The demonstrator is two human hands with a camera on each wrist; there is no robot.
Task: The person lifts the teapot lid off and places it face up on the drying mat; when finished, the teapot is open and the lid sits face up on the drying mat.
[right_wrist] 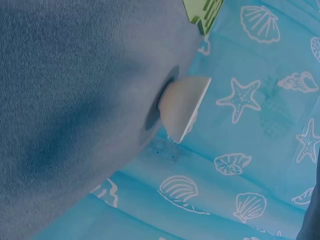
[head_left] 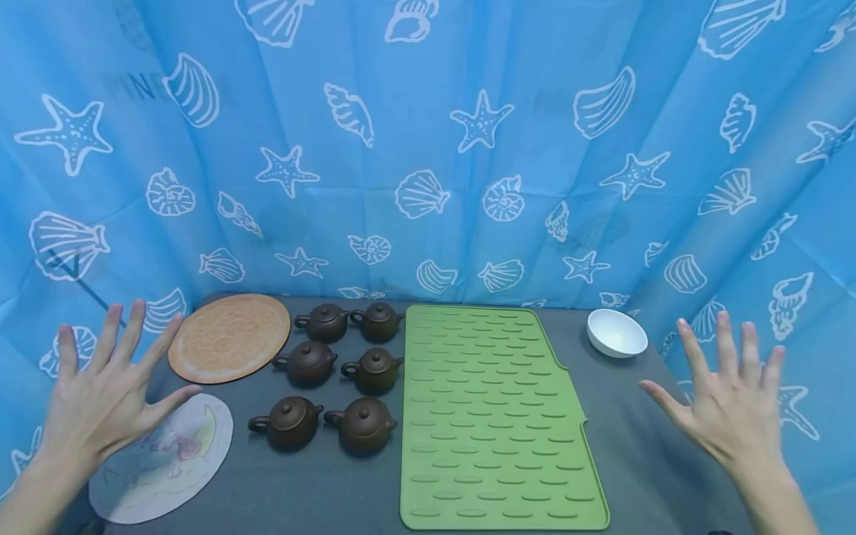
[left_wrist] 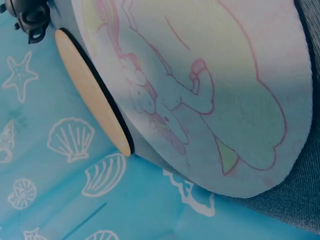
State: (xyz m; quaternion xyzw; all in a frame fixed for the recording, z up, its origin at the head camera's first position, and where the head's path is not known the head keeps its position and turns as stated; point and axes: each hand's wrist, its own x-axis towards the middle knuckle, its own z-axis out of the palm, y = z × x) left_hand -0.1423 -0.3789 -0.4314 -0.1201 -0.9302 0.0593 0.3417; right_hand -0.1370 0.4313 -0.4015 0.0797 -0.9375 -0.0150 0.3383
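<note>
My left hand (head_left: 103, 397) hovers with fingers spread over the white round mat with a unicorn drawing (head_left: 163, 461); it holds nothing. The same mat (left_wrist: 215, 90) fills much of the left wrist view. At the right side my right hand (head_left: 732, 397) is raised, fingers spread, nothing in it. The white bowl (head_left: 617, 332) stands upright on the table to the left of that hand and farther back; the bowl (right_wrist: 182, 105) also shows in the right wrist view. Several dark brown teapots, one of them (head_left: 364, 426) near the front, stand in two columns left of centre.
A green ribbed drying mat (head_left: 495, 416) lies at the table's middle, right of the teapots. Behind the unicorn mat lies a round tan mat (head_left: 229, 338). A blue curtain with shells and starfish (head_left: 428, 148) encloses the dark grey table (head_left: 314, 498) at the back and sides.
</note>
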